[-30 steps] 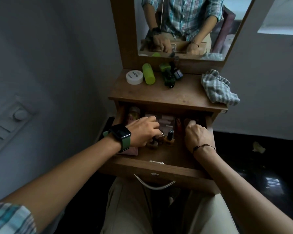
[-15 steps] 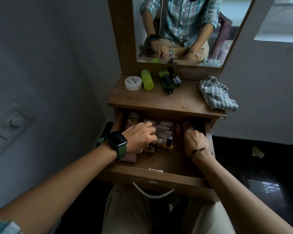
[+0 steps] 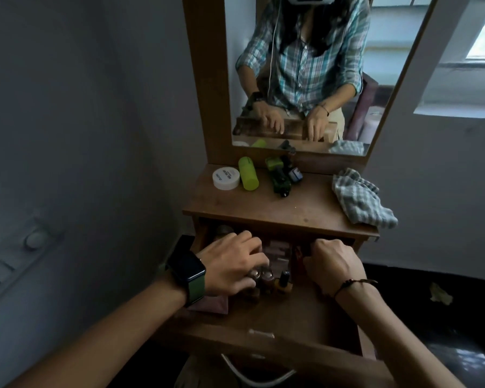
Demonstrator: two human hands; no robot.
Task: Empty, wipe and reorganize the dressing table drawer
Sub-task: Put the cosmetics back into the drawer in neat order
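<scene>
The wooden drawer (image 3: 266, 347) of the dressing table stands pulled open. Both hands reach into it. My left hand (image 3: 233, 264), with a dark watch on a green strap, curls over a cluster of small bottles (image 3: 265, 275) at the drawer's middle, fingers and thumb closed on one with a shiny cap. A yellow nail polish bottle (image 3: 282, 284) stands just right of them. My right hand (image 3: 333, 266) is curled at the back right of the drawer, beside something red (image 3: 298, 254); what its fingers hold is hidden. A pink box (image 3: 210, 305) lies under my left wrist.
On the tabletop (image 3: 305, 211) lie a white round jar (image 3: 226, 178), a lime-green tube (image 3: 248, 177), a dark green bottle (image 3: 278, 179), a small blue bottle (image 3: 295, 173) and a checked cloth (image 3: 361, 201) at the right edge. A mirror (image 3: 305, 79) rises behind. A wall stands close on the left.
My view has tilted up, so more of the mirror shows. Both hands stay in the drawer; the left has closed a little over the small bottles.
</scene>
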